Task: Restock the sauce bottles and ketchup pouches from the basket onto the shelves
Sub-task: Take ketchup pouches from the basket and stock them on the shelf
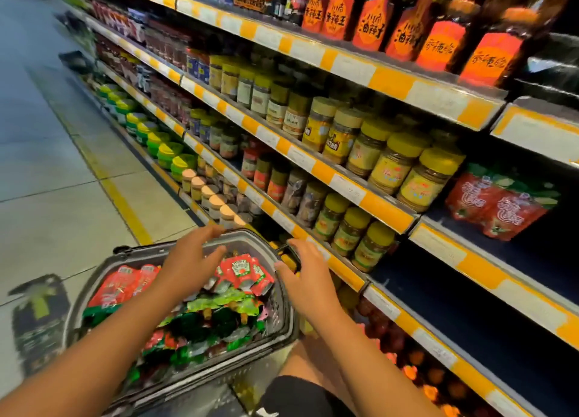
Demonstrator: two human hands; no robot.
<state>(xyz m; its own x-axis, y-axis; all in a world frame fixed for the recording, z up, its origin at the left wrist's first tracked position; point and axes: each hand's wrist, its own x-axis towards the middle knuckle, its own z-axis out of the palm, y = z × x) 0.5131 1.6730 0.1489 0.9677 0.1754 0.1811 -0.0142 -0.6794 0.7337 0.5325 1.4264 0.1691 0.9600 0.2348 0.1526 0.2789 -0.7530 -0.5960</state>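
Low in the view, beside the supermarket shelving, a grey plastic shopping basket [283, 294] sits on the pale tiled floor [47, 172], filled with red ketchup pouches [242, 271] printed with tomato pictures and topped with green bands, their glossy foil crumpled and piled loosely; some lie flat at the basket's left side, others heap towards its far end. Over the pile the left hand [191, 260] hovers with fingers spread and only gently bent, holding nothing. Just beside it, the right hand [305, 278] reaches over the basket's right rim with fingers extended and relaxed, also holding nothing; whether it touches the dark handle there I cannot tell. On the dark blue shelf [517, 253] to the right, more red pouches [498, 203] of the same kind stand upright together. Yellow-lidded jars [407, 165] fill the shelf to their left, and dark sauce bottles with orange labels [438, 37] line the top shelf.
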